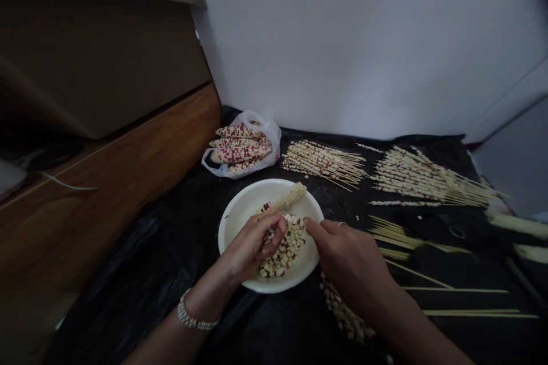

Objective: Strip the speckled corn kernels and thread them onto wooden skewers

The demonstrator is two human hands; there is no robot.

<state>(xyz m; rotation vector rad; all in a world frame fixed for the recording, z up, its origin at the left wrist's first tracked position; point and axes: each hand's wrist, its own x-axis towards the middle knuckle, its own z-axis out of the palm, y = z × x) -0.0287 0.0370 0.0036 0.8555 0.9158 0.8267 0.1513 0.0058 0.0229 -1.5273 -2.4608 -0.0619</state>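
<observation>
a corn cob [289, 197] is gripped at its lower end by the curled fingers [274, 229] of the left hand [252, 245], above a white plate [244, 211], with its pale upper end left exposed. the right hand [351, 256] is held just beside the cob, its fingers half closed with nothing seen in them; whether they touch the cob cannot be told. loose kernels [282, 248] are heaped in the plate, and more are scattered on a black plastic sheet [128, 274]. the cob is likely to be light, stiff and rough, so it can be held firmly along its exposed length. the small, hard kernels are likely to roll and are best scooped up.
</observation>
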